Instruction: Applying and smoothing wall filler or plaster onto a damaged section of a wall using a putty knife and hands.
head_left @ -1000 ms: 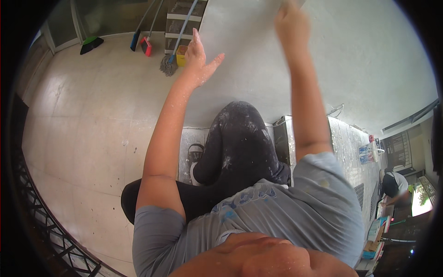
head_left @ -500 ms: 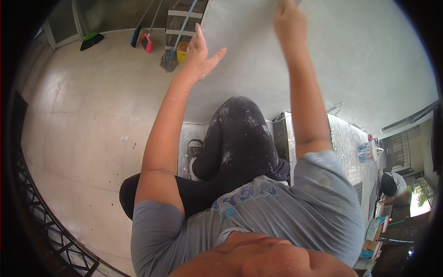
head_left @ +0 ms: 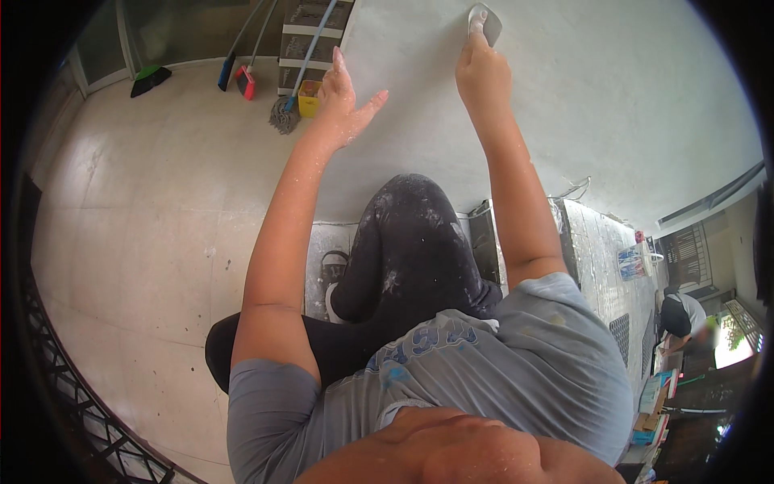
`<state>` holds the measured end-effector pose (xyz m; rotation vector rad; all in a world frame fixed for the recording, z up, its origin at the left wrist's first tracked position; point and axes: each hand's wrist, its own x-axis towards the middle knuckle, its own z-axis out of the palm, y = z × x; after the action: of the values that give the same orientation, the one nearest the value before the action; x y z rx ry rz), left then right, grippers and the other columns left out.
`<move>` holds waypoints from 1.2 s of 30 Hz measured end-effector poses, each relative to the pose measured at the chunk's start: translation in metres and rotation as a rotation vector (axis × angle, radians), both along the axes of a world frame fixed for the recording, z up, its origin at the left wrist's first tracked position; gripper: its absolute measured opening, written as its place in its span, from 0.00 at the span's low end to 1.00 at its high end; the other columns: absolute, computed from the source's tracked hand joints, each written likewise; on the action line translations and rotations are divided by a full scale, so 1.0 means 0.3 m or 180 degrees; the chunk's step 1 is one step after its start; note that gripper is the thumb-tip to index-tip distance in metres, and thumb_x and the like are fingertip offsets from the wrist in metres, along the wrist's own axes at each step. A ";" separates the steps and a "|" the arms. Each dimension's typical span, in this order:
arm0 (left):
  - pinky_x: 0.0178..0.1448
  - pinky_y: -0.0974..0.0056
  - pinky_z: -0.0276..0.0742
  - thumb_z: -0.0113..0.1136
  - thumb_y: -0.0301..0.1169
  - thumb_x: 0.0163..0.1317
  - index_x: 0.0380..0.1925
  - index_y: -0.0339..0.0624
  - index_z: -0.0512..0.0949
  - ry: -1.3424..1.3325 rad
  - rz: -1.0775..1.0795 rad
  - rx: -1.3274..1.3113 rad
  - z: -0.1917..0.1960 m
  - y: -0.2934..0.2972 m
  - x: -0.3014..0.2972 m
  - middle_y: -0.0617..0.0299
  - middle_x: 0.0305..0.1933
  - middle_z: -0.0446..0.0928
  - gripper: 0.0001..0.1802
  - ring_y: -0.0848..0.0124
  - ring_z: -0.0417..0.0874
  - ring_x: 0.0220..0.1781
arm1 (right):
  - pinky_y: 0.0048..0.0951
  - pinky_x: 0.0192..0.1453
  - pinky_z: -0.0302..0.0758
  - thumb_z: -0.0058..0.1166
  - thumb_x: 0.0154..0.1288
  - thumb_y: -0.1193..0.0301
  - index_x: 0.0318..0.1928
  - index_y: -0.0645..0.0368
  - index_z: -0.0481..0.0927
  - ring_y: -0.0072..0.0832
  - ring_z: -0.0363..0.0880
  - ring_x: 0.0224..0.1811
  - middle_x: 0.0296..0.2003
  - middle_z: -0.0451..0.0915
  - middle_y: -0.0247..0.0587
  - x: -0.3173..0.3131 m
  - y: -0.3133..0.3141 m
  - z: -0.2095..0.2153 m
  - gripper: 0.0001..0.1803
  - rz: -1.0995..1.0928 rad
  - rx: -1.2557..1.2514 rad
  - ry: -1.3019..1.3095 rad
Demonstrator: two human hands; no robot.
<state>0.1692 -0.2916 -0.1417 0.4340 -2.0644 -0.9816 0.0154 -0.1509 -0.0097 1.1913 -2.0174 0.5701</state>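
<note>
My right hand grips a putty knife with a grey blade, one finger stretched along it. The blade is at the pale grey wall; whether its edge touches, I cannot tell. My fingers hide its handle. Off to the left, my left hand is raised with nothing in it, thumb and fingers apart. White dust or paste specks that hand and forearm.
Left of the wall stand stacked dark boxes, a yellow container and a grey mop. Brooms lean farther left. At right, a bucket stands on the dusty platform, with another person bending beyond.
My right hand has come down and slightly left along the wall, bringing the putty knife's blade into view. My left hand stays open and has shifted only slightly.
</note>
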 end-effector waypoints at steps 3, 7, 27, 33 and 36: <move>0.81 0.43 0.45 0.62 0.56 0.64 0.76 0.34 0.27 0.0001 -0.0042 0.0015 -0.002 0.001 0.000 0.27 0.78 0.39 0.64 0.40 0.43 0.81 | 0.56 0.33 0.74 0.47 0.74 0.67 0.58 0.59 0.76 0.63 0.79 0.30 0.26 0.80 0.63 -0.017 -0.041 0.145 0.17 -0.0204 -0.0098 0.0826; 0.81 0.43 0.46 0.62 0.56 0.64 0.76 0.36 0.26 -0.0046 0.0019 -0.0056 -0.007 0.006 -0.007 0.27 0.78 0.39 0.64 0.38 0.43 0.81 | 0.57 0.37 0.75 0.39 0.76 0.71 0.71 0.69 0.60 0.64 0.81 0.35 0.32 0.80 0.71 -0.021 -0.137 0.405 0.27 0.0449 -0.0979 0.1279; 0.78 0.49 0.55 0.63 0.52 0.65 0.74 0.39 0.59 0.1642 -0.1508 -0.0927 0.106 0.203 -0.028 0.51 0.74 0.65 0.45 0.55 0.63 0.76 | 0.21 0.23 0.59 0.48 0.79 0.57 0.62 0.57 0.70 0.15 0.65 0.23 0.30 0.72 0.28 0.138 0.338 -0.207 0.21 0.2392 -0.0698 -0.4708; 0.66 0.59 0.73 0.71 0.39 0.60 0.68 0.51 0.71 0.1352 -0.1979 0.0308 0.183 0.290 0.013 0.60 0.65 0.75 0.35 0.65 0.75 0.66 | 0.21 0.21 0.56 0.49 0.78 0.54 0.63 0.55 0.68 0.14 0.63 0.22 0.29 0.72 0.28 0.180 0.340 -0.210 0.24 0.2709 -0.0811 -0.4984; 0.63 0.60 0.75 0.72 0.33 0.59 0.65 0.50 0.73 0.1175 -0.1830 0.0343 0.195 0.300 0.031 0.61 0.63 0.76 0.33 0.68 0.77 0.62 | 0.20 0.21 0.57 0.50 0.78 0.55 0.63 0.55 0.69 0.14 0.64 0.22 0.29 0.72 0.28 0.195 0.343 -0.204 0.23 0.2654 -0.0741 -0.4926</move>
<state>0.1784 -0.2016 -0.0832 -0.2970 -1.8261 -1.3902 0.0740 -0.0480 -0.0710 1.5881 -2.2147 2.6879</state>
